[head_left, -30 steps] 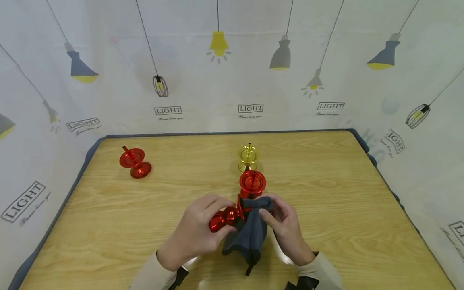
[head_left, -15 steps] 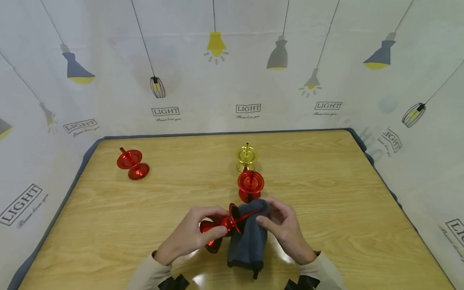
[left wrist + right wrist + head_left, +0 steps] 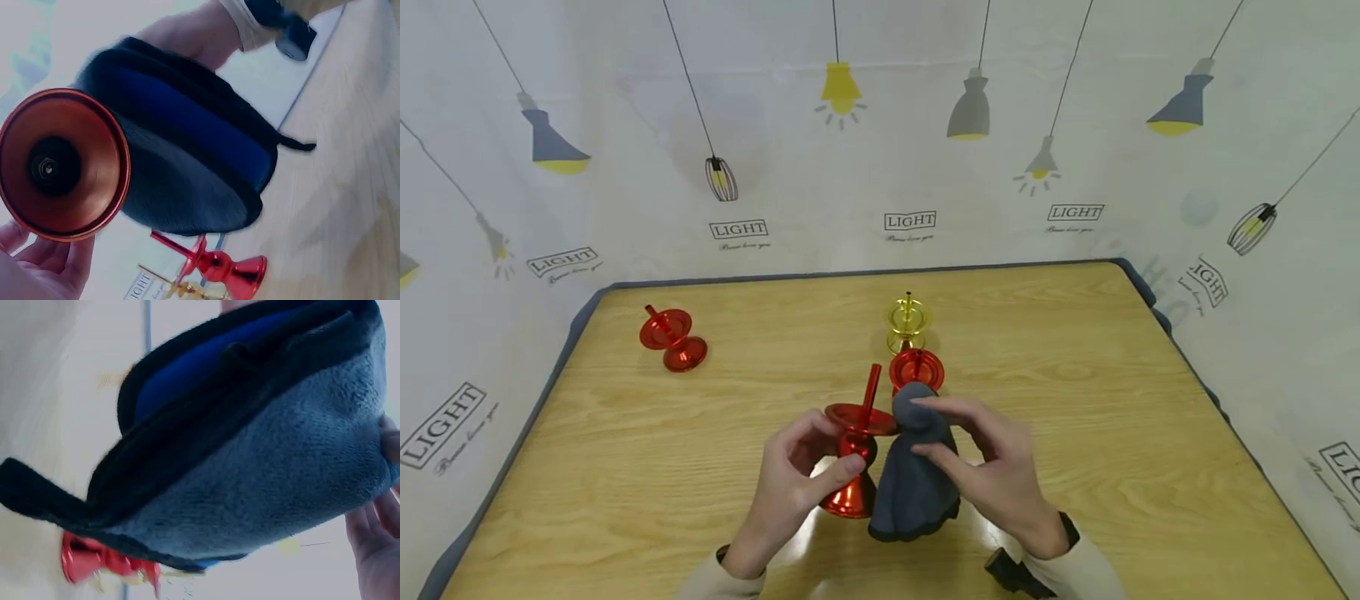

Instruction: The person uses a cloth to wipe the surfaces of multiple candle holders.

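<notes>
My left hand [image 3: 797,479] grips a shiny red candlestick [image 3: 852,475] round its stem, upright with its spike pointing up. In the left wrist view its hollow round base [image 3: 100,187] faces the camera. From my right hand [image 3: 1000,467] hangs a folded grey-blue cloth [image 3: 913,492], pinched near its top between thumb and fingers. The cloth lies close against the candlestick's right side; whether they touch is hard to tell. Its blue inner face, dark edging and a small loop show in the right wrist view, where the cloth [image 3: 269,450] hides most of the hand.
Just beyond the cloth stands another red candlestick [image 3: 917,367], partly covered by it. Behind that is a gold candlestick [image 3: 907,321]. A third red one [image 3: 673,337] stands at the table's far left. A printed curtain [image 3: 820,167] surrounds the wooden table [image 3: 1060,367].
The held red candlestick has turned from lying sideways, spike towards the cloth, to upright. Its spike has come away from the cloth, which my right hand still holds.
</notes>
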Demonstrator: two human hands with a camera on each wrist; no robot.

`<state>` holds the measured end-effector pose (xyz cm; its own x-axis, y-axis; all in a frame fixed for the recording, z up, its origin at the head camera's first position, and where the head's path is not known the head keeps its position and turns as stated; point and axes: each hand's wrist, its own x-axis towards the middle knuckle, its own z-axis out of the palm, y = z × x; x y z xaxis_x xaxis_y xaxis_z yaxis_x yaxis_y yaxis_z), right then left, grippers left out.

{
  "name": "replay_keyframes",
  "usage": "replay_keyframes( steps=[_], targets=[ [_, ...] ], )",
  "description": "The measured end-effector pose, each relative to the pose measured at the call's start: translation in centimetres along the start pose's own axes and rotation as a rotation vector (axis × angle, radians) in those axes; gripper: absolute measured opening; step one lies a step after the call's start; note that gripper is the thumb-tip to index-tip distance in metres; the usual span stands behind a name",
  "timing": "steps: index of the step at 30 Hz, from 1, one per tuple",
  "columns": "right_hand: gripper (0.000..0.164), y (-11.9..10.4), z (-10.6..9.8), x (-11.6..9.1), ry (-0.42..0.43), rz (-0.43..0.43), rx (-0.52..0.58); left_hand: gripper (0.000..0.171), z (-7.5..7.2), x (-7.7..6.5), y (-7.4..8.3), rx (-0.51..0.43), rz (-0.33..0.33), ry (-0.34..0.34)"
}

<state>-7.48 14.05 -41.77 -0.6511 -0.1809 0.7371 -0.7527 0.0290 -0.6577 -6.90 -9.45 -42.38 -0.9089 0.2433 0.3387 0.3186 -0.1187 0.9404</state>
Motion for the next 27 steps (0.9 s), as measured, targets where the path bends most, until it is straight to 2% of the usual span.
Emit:
replay_keyframes(
  steps=[3,7,13,17,22,27],
  targets=[
    [0.039,0.2,0.2,0.3,-0.048,-0.11,-0.092,0.016,0.4,-0.1,0.3,0.029,0.025,-0.013],
    [0.038,0.7,0.6,-0.2,-0.037,-0.156,-0.156,0.017,0.9,-0.3,0.6,0.056,0.03,-0.005],
    [0.041,0.6,1.5,-1.1,-0.056,-0.065,-0.132,0.018,1.2,-0.5,0.3,-0.007,-0.013,0.036],
    [0.044,0.6,1.5,-1.1,-0.099,-0.025,-0.076,0.019,1.1,-0.5,0.0,-0.031,0.003,0.049],
    [0.046,1.1,1.1,-0.8,-0.086,-0.062,-0.035,0.016,1.0,-0.5,0.1,-0.072,-0.003,0.006],
    [0.036,1.4,1.2,-0.7,-0.026,-0.108,-0.054,0.016,1.2,-0.4,0.2,-0.117,-0.092,-0.043]
  ],
)
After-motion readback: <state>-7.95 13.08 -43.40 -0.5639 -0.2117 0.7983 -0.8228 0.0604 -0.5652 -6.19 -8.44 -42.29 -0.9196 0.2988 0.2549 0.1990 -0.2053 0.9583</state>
